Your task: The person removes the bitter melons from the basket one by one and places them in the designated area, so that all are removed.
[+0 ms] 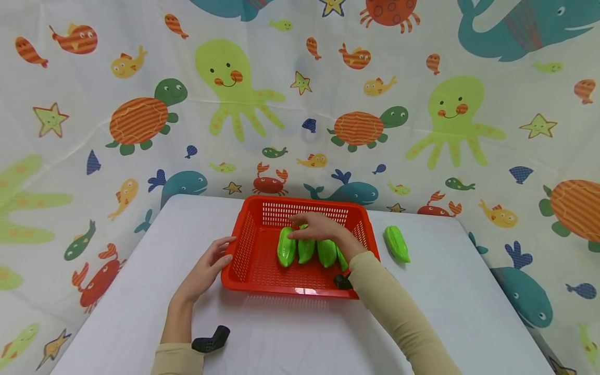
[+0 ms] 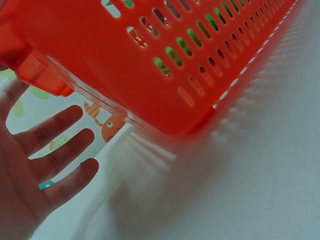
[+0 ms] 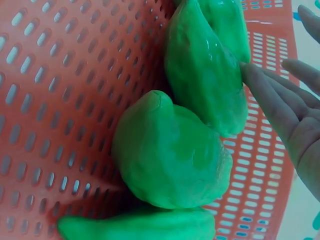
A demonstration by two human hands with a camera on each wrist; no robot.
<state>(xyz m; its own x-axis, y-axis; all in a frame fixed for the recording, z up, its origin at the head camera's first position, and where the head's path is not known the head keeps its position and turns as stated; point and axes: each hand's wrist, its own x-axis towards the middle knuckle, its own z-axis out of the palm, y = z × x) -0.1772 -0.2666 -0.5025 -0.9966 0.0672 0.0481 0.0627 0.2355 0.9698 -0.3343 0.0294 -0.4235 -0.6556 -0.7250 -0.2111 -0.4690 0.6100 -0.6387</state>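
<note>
A red perforated plastic basket (image 1: 281, 290) contains several glossy green ridged fruits, which look like star fruits, lying in a row; the leftmost fruit (image 1: 285, 251) is the most fully visible. Over that row my right hand (image 1: 316, 227) reaches in from the right with extended fingers, holding nothing. In the right wrist view its fingertips come right up to one green fruit (image 3: 205, 75), and another fruit (image 3: 170, 152) lies nearer the camera. My left hand (image 1: 208, 266) is at the basket's left rim, its lower fingers (image 2: 65, 155) spread apart beside the wall.
One more green fruit (image 1: 396, 244) lies on the white table (image 1: 450, 291), just right of the basket. A white curtain (image 1: 290, 120) with printed sea animals hangs behind and along both sides. Black wrist devices (image 1: 211, 339) sit on both forearms.
</note>
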